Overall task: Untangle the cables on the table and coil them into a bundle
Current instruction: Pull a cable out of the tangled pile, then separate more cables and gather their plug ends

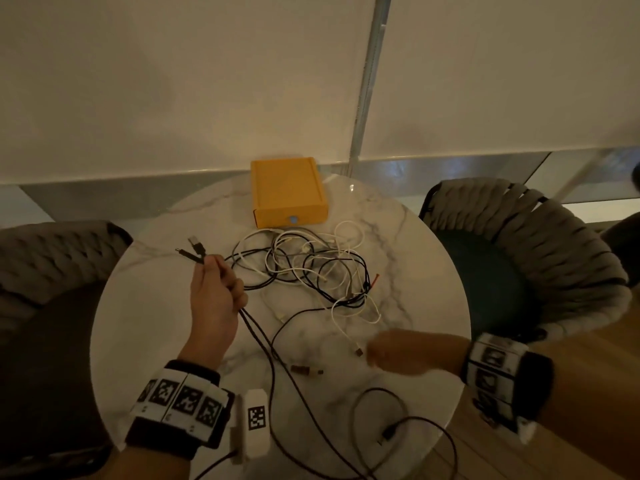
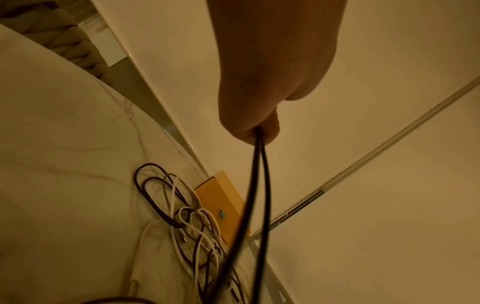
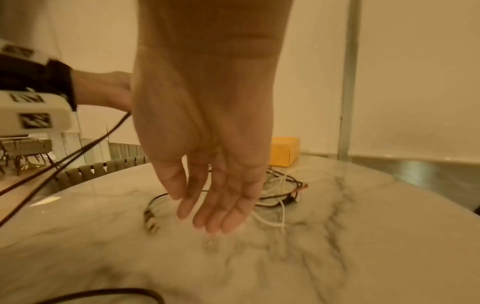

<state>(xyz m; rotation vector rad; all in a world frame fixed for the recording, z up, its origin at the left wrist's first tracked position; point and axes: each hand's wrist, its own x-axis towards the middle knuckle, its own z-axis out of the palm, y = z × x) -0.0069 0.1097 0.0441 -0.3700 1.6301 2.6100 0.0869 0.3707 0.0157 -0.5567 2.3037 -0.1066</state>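
A tangle of black and white cables [image 1: 311, 271] lies on the round marble table [image 1: 415, 258], in front of a yellow box. My left hand [image 1: 218, 292] is raised over the table's left side and grips black cables [image 1: 261, 348], whose plug ends [image 1: 194, 249] stick out past my fingers. In the left wrist view two black strands [image 2: 255, 185] hang from my fist [image 2: 259, 127]. My right hand [image 1: 398, 351] hovers low over the table's near right part, blurred. In the right wrist view its fingers [image 3: 221, 211] are straight and hold nothing.
The yellow box [image 1: 287, 192] stands at the table's far edge. Woven chairs sit left [image 1: 52, 265] and right [image 1: 540, 258]. A brown connector [image 1: 306, 370] and a black cable loop [image 1: 398, 420] lie near the front edge. A wall rises behind.
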